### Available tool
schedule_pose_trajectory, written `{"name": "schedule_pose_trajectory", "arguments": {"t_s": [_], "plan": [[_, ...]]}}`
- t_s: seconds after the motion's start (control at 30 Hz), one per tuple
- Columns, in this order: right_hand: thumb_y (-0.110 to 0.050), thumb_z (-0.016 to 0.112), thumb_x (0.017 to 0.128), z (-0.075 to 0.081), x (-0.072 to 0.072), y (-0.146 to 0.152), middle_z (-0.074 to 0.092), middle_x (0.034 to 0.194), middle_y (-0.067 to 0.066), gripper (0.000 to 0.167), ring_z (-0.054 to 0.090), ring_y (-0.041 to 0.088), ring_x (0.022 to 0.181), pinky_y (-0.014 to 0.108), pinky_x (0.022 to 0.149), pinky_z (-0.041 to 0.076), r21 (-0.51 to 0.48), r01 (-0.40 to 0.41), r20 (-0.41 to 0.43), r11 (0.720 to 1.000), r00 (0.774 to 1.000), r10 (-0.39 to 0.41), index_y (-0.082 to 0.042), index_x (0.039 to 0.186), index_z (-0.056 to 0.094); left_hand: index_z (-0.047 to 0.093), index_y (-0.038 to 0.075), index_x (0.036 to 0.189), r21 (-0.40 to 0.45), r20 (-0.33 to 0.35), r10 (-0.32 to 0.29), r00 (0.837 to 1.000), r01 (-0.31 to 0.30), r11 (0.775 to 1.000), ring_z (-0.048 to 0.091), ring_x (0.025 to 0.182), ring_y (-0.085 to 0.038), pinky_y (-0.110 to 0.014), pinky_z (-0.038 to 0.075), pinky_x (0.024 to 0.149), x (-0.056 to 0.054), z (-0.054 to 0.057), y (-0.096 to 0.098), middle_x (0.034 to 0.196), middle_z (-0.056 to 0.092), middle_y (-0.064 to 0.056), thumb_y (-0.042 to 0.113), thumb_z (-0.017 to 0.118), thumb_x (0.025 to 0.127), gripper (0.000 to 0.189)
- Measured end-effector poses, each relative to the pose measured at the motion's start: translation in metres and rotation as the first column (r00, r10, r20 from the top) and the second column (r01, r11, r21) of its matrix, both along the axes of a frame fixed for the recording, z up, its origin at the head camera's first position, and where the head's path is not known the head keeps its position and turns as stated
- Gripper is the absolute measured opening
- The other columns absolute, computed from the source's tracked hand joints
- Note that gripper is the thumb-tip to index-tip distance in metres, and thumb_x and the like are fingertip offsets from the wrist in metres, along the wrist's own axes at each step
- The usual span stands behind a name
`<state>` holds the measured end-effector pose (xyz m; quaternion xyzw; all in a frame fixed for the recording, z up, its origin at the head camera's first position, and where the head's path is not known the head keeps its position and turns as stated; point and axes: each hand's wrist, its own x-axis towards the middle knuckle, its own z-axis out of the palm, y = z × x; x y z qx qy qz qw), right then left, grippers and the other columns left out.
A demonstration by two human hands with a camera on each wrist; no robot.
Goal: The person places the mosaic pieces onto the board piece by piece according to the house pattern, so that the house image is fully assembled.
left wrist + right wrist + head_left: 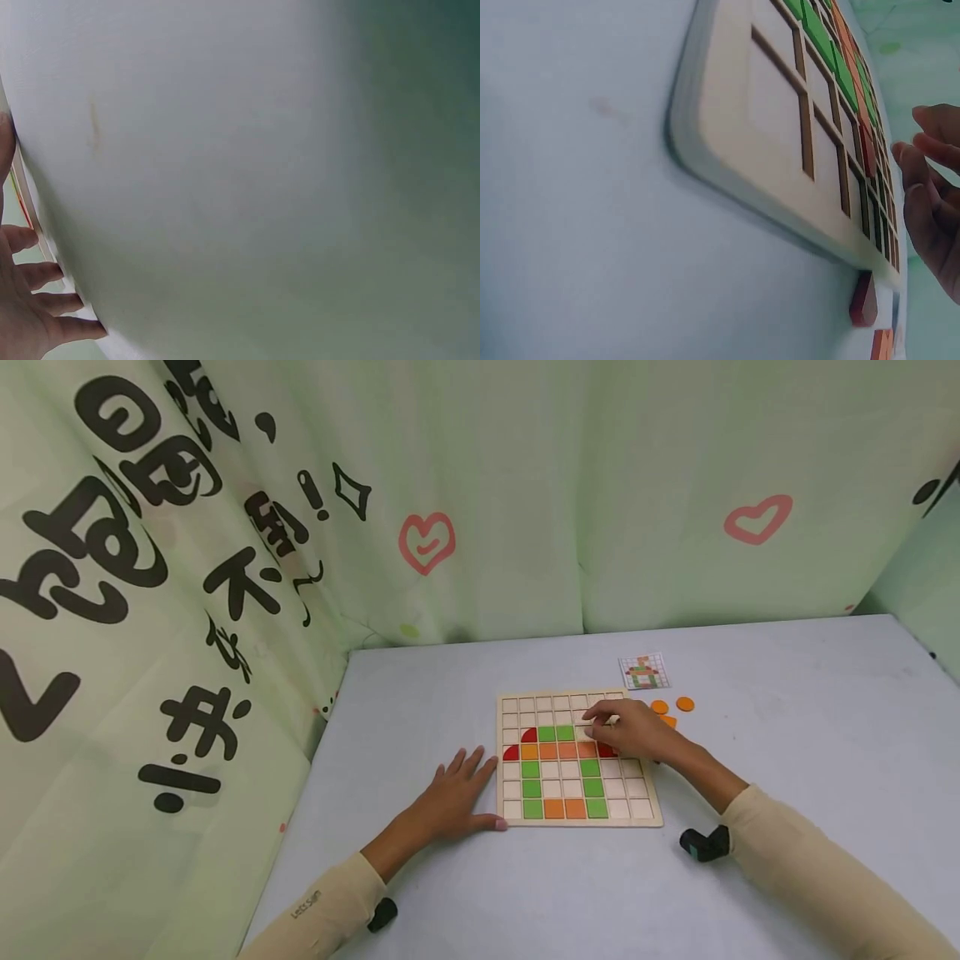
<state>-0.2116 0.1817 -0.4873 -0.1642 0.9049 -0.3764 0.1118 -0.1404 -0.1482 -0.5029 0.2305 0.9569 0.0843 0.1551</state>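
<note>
A wooden grid board [504, 718] lies on the table, with green squares [532, 787], orange squares [553, 808] and red quarter-round pieces [529, 735] set in its cells. My left hand [450, 793] is spread at the board's left edge, its thumb by the near left corner. In the left wrist view, the left fingers [56, 304] reach along that edge. My right hand [633, 727] hovers over the board's right part, thumb and index tips a little apart beside the green row. Nothing shows between its fingertips; its curled fingers [930, 161] also appear in the right wrist view.
Orange round pieces [685, 703] and an orange block [669, 721] lie right of the board. Behind them is a pattern card [643, 672]. In the right wrist view, a dark red piece [864, 300] lies beside the board. A printed curtain [510, 527] hangs behind the table.
</note>
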Motion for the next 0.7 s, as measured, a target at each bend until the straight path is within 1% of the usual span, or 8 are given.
{"name": "schedule_pose_trajectory", "arguments": {"t_s": [0.07, 0.2, 0.3, 0.47, 0.53, 0.7], "plan": [[-0.018, 0.066, 0.095, 0.000, 0.005, 0.008, 0.068, 0.097, 0.007, 0.025, 0.053, 0.014, 0.066, 0.027, 0.060, 0.045, 0.015, 0.023, -0.014, 1.000, 1.000, -0.023, -0.005, 0.117, 0.070, 0.026, 0.021, 0.160, -0.004, 0.000, -0.002, 1.000, 0.002, 1.000, 0.020, 0.153, -0.040, -0.065, 0.029, 0.115, 0.000, 0.000, 0.000, 0.167, 0.024, -0.011, 0.071, 0.066, 0.081, 0.102], [-0.014, 0.066, 0.094, -0.001, 0.016, 0.024, 0.067, 0.092, 0.005, 0.022, 0.049, 0.014, 0.065, 0.026, 0.059, 0.042, 0.056, 0.079, -0.066, 0.995, 0.995, -0.075, -0.004, 0.113, 0.070, 0.026, 0.020, 0.160, -0.001, 0.000, -0.005, 1.000, 0.005, 1.000, 0.020, 0.153, -0.041, -0.065, 0.029, 0.115, 0.000, 0.000, 0.000, 0.167, 0.024, -0.011, 0.070, 0.067, 0.082, 0.102], [-0.011, 0.066, 0.092, -0.002, 0.025, 0.035, 0.068, 0.089, 0.004, 0.020, 0.049, 0.014, 0.063, 0.025, 0.058, 0.041, 0.072, 0.115, -0.109, 0.991, 0.988, -0.107, -0.003, 0.110, 0.071, 0.027, 0.019, 0.160, -0.004, -0.001, -0.005, 1.000, 0.005, 1.000, 0.021, 0.153, -0.041, -0.065, 0.030, 0.114, 0.000, 0.000, 0.000, 0.166, 0.025, -0.012, 0.070, 0.067, 0.081, 0.102], [-0.013, 0.068, 0.091, -0.004, 0.041, 0.047, 0.067, 0.086, 0.003, 0.020, 0.050, 0.014, 0.066, 0.026, 0.058, 0.040, 0.103, 0.187, -0.127, 0.977, 0.977, -0.173, -0.002, 0.108, 0.072, 0.026, 0.020, 0.160, -0.024, 0.003, 0.001, 1.000, -0.001, 1.000, 0.020, 0.153, -0.041, -0.064, 0.030, 0.115, 0.000, 0.000, -0.001, 0.167, 0.024, -0.011, 0.071, 0.067, 0.081, 0.102], [-0.015, 0.070, 0.091, -0.004, 0.045, 0.051, 0.068, 0.086, 0.003, 0.020, 0.053, 0.017, 0.071, 0.027, 0.061, 0.041, 0.122, 0.214, -0.127, 0.969, 0.972, -0.199, -0.003, 0.107, 0.072, 0.026, 0.020, 0.161, -0.024, 0.007, 0.003, 1.000, -0.003, 1.000, 0.019, 0.153, -0.040, -0.064, 0.029, 0.115, 0.000, 0.000, 0.000, 0.167, 0.023, -0.011, 0.070, 0.067, 0.082, 0.102], [-0.021, 0.076, 0.088, -0.003, 0.051, 0.058, 0.069, 0.091, 0.006, 0.025, 0.059, 0.024, 0.087, 0.032, 0.069, 0.041, 0.170, 0.248, -0.142, 0.954, 0.964, -0.225, -0.003, 0.106, 0.072, 0.026, 0.020, 0.161, -0.024, 0.007, 0.001, 1.000, -0.001, 1.000, 0.019, 0.153, -0.040, -0.064, 0.029, 0.115, 0.000, 0.001, 0.000, 0.167, 0.023, -0.011, 0.071, 0.067, 0.081, 0.102]]}}
